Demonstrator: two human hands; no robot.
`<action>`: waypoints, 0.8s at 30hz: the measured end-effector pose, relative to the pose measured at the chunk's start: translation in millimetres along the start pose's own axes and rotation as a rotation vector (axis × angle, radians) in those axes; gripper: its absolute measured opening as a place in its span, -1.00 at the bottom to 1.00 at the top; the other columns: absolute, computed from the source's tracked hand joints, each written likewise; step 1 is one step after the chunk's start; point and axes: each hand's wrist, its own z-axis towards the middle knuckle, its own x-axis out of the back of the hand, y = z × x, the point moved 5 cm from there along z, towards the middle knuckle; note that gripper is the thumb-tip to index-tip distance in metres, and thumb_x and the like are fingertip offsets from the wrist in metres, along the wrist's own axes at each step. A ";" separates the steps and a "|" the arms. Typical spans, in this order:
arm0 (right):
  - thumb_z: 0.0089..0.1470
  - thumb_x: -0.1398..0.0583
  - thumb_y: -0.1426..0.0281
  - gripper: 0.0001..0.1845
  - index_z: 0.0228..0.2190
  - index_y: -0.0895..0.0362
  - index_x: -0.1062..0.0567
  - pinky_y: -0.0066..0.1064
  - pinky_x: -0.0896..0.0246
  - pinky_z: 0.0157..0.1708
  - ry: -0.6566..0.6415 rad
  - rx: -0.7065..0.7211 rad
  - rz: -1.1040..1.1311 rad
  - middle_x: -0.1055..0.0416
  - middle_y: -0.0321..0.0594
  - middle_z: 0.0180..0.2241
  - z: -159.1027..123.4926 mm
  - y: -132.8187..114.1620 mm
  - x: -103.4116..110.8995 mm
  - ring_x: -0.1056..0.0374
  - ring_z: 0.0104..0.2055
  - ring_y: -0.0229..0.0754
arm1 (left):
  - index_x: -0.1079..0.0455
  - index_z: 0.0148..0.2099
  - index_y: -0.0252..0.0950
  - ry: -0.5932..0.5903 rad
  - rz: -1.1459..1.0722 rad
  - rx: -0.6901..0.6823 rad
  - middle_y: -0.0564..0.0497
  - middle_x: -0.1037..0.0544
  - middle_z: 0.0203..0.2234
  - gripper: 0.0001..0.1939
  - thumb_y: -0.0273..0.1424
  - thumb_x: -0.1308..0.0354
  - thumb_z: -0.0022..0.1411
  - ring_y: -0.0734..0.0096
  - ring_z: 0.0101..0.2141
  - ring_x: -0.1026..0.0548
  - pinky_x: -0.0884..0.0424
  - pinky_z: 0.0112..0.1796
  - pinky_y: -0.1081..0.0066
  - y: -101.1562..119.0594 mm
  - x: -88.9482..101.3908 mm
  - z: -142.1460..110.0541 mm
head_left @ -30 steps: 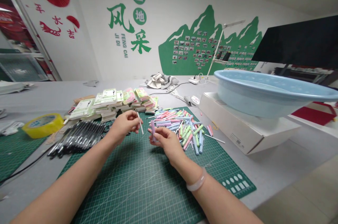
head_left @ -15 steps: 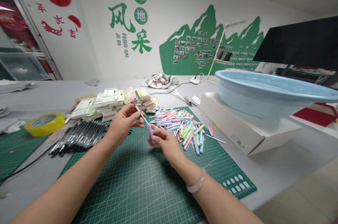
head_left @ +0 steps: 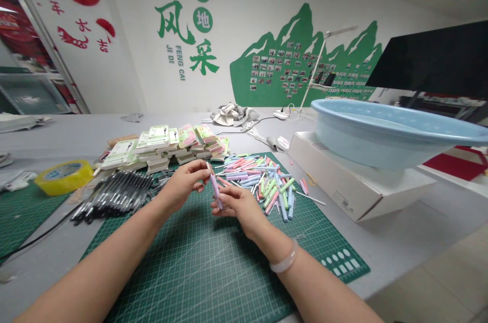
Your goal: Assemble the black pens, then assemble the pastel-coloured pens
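A slim purple pen barrel (head_left: pixel 215 190) is pinched low down by my right hand (head_left: pixel 244 210), tilted with its top leaning left. My left hand (head_left: pixel 185 184) closes finger and thumb on a thin pale pen refill (head_left: pixel 208 166), whose lower end runs into the top of the barrel. Only a short length of the refill shows between fingers and barrel. Just right of my hands lies a pile of pastel pen parts (head_left: pixel 267 181) in pink, green, blue and purple. Left of my left hand, black-tipped clear pens or refills (head_left: pixel 116 196) lie in a row.
Both hands are over a green cutting mat (head_left: pixel 190 272). Behind them sit stacked small card boxes (head_left: pixel 158 140). Yellow tape (head_left: pixel 63 176) lies at left. A blue basin (head_left: pixel 381 135) rests on a white box (head_left: pixel 354 186) at right. A cable (head_left: pixel 41 236) crosses the left side.
My left hand has come down along the refill toward the barrel, and much less of the refill now shows above it. My right hand keeps its hold nearly in place.
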 end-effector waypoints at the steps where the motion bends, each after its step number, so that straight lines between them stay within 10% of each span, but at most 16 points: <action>1: -0.23 -0.35 0.23 -0.63 -0.40 0.25 -0.53 -0.23 -0.42 -0.38 0.000 -0.005 -0.003 -0.42 0.04 -0.14 -0.2 -0.3 0.0 -0.46 -0.46 -0.18 | -0.36 -0.37 -0.32 -0.004 -0.015 0.009 0.07 -0.33 -0.52 -0.89 -0.36 -0.14 0.09 0.54 -0.50 -0.26 -0.17 -0.58 0.60 -1.1 0.0 0.4; 24: -0.17 -0.33 0.24 -0.62 -0.34 0.26 -0.51 -0.25 -0.43 -0.48 -0.012 -0.006 0.024 -0.49 -0.08 -0.37 -3.1 -2.3 -2.9 -0.42 -0.54 -0.23 | -0.38 -0.32 -0.31 0.057 0.004 -0.072 0.03 -0.40 -0.45 -0.84 -0.31 -0.17 0.09 0.49 -0.46 -0.32 -0.28 -0.57 0.56 4.6 -2.1 -2.6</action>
